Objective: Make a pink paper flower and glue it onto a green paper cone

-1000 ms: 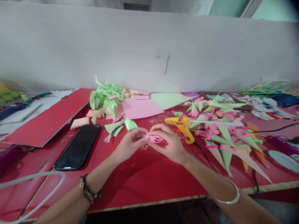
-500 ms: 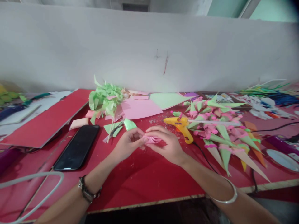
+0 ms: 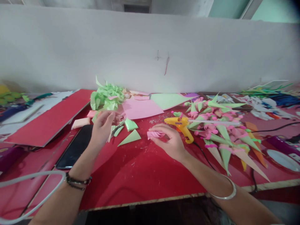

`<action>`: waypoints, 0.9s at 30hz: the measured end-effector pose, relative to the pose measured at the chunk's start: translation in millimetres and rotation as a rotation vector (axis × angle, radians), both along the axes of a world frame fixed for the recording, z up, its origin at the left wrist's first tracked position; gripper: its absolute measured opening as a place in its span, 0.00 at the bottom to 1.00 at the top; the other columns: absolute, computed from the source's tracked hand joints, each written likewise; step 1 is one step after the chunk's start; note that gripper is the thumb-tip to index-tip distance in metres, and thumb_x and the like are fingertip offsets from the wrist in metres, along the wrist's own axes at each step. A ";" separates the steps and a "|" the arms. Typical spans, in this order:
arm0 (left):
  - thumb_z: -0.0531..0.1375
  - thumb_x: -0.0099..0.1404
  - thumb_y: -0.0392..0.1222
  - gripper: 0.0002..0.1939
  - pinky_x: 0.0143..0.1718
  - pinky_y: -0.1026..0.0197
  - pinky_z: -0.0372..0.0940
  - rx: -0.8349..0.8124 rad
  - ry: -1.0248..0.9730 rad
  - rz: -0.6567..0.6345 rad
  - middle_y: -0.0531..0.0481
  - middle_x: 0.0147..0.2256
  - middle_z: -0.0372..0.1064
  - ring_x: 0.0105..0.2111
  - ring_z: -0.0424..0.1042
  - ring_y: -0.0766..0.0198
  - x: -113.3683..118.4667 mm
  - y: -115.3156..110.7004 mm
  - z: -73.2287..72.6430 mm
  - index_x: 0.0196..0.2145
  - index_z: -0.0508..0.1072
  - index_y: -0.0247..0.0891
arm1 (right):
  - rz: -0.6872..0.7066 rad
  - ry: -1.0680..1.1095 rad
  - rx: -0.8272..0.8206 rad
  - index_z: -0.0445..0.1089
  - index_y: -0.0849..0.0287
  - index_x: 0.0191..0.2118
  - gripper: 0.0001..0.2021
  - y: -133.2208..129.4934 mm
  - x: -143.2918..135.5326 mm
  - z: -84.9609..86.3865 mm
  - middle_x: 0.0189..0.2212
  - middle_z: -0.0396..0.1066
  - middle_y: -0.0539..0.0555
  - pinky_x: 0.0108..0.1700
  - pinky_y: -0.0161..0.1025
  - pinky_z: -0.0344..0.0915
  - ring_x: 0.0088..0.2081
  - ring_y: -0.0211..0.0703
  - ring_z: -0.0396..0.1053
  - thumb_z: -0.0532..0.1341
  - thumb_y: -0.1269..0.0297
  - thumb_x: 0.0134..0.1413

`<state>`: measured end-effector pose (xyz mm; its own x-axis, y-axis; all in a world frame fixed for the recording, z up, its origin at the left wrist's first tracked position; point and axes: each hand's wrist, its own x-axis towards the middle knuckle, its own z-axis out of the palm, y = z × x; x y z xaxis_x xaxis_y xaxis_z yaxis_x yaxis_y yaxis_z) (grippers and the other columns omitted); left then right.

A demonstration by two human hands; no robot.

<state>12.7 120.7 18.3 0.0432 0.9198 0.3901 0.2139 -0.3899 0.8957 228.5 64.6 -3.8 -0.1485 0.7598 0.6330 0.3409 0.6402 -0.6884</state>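
Note:
My right hand [image 3: 170,139] is closed around a folded pink paper piece [image 3: 155,134] with layered pleats, held above the red table. To the left, my left hand [image 3: 103,125] is at the upper end of a thin wooden stick [image 3: 110,136]. Its fingers are bent together, and what lies between them is hidden. Beside those fingertips are dark-bladed scissors [image 3: 119,127] on green paper scraps. A shiny green packet [image 3: 130,124] lies just right of them, with a pale green paper triangle [image 3: 130,138] in front of it.
A yellow glue gun [image 3: 181,125] lies right of centre, its cord trailing forward. Behind it spreads a pile of pink and green paper cones [image 3: 222,131]. Crumpled green paper [image 3: 105,95] and pink sheets [image 3: 142,108] lie at the back. A black phone [image 3: 73,150] sits under my left forearm.
My left hand has left the pink paper piece and moved left to the stick and scissors. The green triangle now shows where that hand was. My right hand still holds the pink piece.

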 end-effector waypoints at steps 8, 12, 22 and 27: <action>0.56 0.47 0.62 0.23 0.24 0.62 0.53 -0.026 1.190 -0.097 0.47 0.28 0.66 0.27 0.65 0.58 8.1 -7.3 -12.7 0.28 0.67 0.37 | -0.024 -0.002 -0.010 0.68 0.56 0.35 0.07 1.8 0.3 -2.2 0.33 0.69 0.52 0.39 0.41 0.66 0.37 0.40 0.67 0.59 0.69 0.47; 0.56 0.50 0.58 0.20 0.24 0.62 0.52 -0.031 1.254 -0.116 0.44 0.34 0.67 0.31 0.67 0.55 15.4 -11.7 -18.8 0.31 0.66 0.37 | -0.028 -0.013 -0.008 0.68 0.56 0.35 0.06 1.2 -0.3 -1.7 0.32 0.69 0.52 0.39 0.40 0.66 0.36 0.40 0.67 0.59 0.68 0.47; 0.56 0.51 0.51 0.13 0.23 0.65 0.52 -0.227 0.926 -0.187 0.52 0.24 0.65 0.23 0.62 0.66 11.1 0.8 -38.7 0.27 0.67 0.37 | -0.026 -0.017 -0.010 0.68 0.57 0.35 0.07 1.8 1.0 -1.5 0.33 0.69 0.52 0.39 0.39 0.65 0.37 0.40 0.67 0.59 0.70 0.47; 0.56 0.51 0.50 0.12 0.24 0.65 0.52 -0.219 0.946 -0.151 0.51 0.26 0.66 0.25 0.63 0.64 8.9 -0.5 -37.8 0.27 0.67 0.38 | -0.018 -0.021 -0.007 0.68 0.56 0.35 0.07 1.7 1.0 -1.4 0.33 0.69 0.52 0.39 0.39 0.65 0.37 0.39 0.67 0.59 0.70 0.47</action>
<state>21.5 120.1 -19.6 0.3726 0.9269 -0.0446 0.8418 -0.3174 0.4366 229.5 66.3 -5.2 -0.1486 0.7667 0.6245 0.3669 0.6292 -0.6852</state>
